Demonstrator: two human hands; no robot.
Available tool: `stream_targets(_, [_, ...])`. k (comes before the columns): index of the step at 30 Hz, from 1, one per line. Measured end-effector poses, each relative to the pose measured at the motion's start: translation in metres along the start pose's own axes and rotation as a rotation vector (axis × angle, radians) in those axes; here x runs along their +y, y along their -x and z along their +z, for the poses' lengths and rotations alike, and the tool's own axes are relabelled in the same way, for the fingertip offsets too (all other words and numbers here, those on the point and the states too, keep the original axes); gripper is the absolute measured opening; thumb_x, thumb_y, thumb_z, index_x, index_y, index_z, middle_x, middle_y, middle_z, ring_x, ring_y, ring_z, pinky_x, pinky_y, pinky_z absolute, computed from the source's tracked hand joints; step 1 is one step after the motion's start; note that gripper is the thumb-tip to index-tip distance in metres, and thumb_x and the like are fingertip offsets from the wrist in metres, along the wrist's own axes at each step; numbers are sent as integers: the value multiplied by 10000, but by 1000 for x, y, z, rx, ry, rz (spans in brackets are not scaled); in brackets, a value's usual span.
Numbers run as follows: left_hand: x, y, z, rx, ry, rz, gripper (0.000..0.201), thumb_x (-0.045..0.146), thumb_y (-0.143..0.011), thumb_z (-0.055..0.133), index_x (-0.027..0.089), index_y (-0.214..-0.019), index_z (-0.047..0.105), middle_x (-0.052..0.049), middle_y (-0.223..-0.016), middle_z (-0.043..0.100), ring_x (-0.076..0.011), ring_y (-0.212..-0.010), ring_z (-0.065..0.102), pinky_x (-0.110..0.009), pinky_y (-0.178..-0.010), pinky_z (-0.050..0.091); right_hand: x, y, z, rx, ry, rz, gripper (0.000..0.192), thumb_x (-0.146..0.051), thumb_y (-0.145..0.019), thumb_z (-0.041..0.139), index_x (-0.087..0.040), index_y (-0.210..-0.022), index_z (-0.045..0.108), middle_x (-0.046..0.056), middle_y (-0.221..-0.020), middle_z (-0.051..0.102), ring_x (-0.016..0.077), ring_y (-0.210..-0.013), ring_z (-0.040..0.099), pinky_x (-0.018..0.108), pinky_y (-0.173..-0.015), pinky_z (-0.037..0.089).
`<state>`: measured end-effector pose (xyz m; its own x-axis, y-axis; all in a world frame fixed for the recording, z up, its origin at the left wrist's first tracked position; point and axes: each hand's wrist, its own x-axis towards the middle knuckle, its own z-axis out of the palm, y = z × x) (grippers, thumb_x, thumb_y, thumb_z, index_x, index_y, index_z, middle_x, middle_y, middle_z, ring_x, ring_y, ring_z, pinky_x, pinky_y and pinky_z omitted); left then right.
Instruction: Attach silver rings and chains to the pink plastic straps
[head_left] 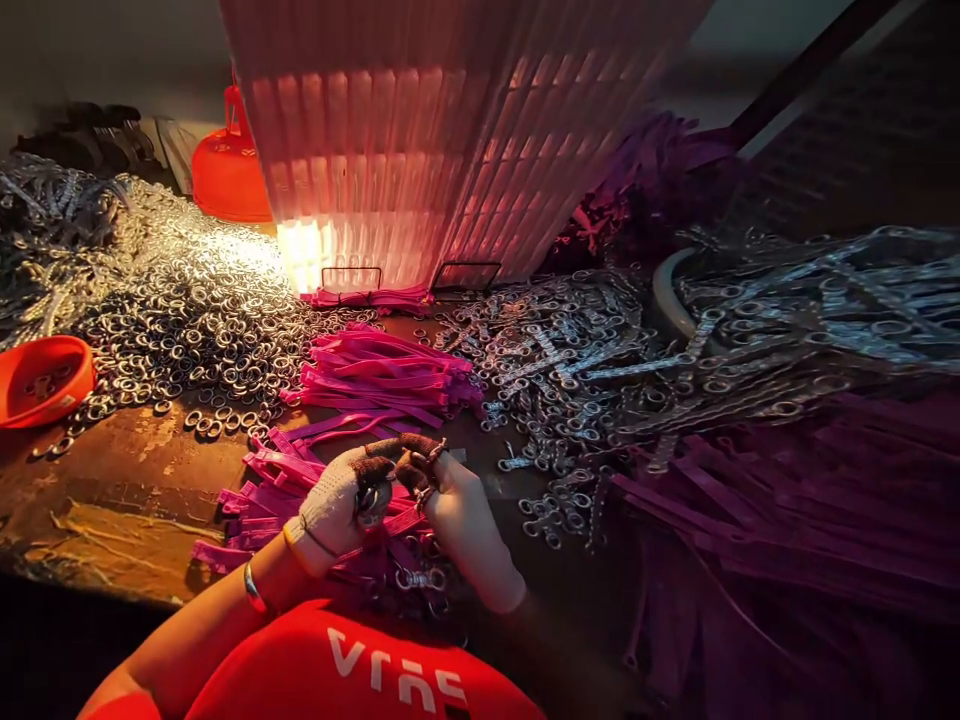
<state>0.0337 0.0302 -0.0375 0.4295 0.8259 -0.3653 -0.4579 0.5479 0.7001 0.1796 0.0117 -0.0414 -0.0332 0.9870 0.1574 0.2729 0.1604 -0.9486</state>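
My left hand (337,505), in a pale glove with dark fingertips, is curled closed over the middle of the bench. Shiny metal rings (371,508) show beneath its bent fingers. Against it, fingertip to fingertip, is my right hand (457,500), pinched closed with dark wraps on its fingers. Whatever lies between the fingertips is too small and dark to make out. A pink strap (401,522) runs just below the two hands, and I cannot tell whether either holds it. Further pink straps (277,480) lie under and left of my hands.
Behind my hands is a bundle of pink straps (382,370). A heap of metal rings (202,320) covers the back left, near an orange bowl (79,375) and a red lamp (229,175). A translucent ribbed panel (390,190) stands behind. Purple straps (787,520) and ringed silvery strips (585,340) fill the right.
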Motion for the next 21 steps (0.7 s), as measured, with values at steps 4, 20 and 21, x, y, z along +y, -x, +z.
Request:
stream_targets(4, [0, 1, 8, -39, -4, 38, 377, 221, -763, 731, 112, -1123, 725, -16, -720, 666, -11, -402, 357, -156, -365, 237, 1, -3, 10, 51, -117, 68, 259, -331, -840, 636, -203, -1051, 716, 53, -950, 744, 201, -863, 666, 331, -801, 552])
stream_targets(20, [13, 20, -16, 4, -899, 446, 255, 265, -889, 653, 167, -1109, 738, -65, -902, 752, -148, -773, 671, -256, -703, 525, -11, -5, -16, -117, -712, 572, 464, -416, -614, 824, -179, -974, 652, -47, -659, 559, 65, -496, 359, 223, -457, 243])
stream_targets(21, [14, 19, -16, -30, -991, 506, 246, 253, -898, 637, 166, -1103, 740, -82, -988, 759, -174, -879, 687, -286, -792, 532, -10, -4, -16, -162, -711, 579, 464, -418, -626, 815, -177, -987, 651, -50, -654, 549, 66, -495, 354, 225, -458, 244])
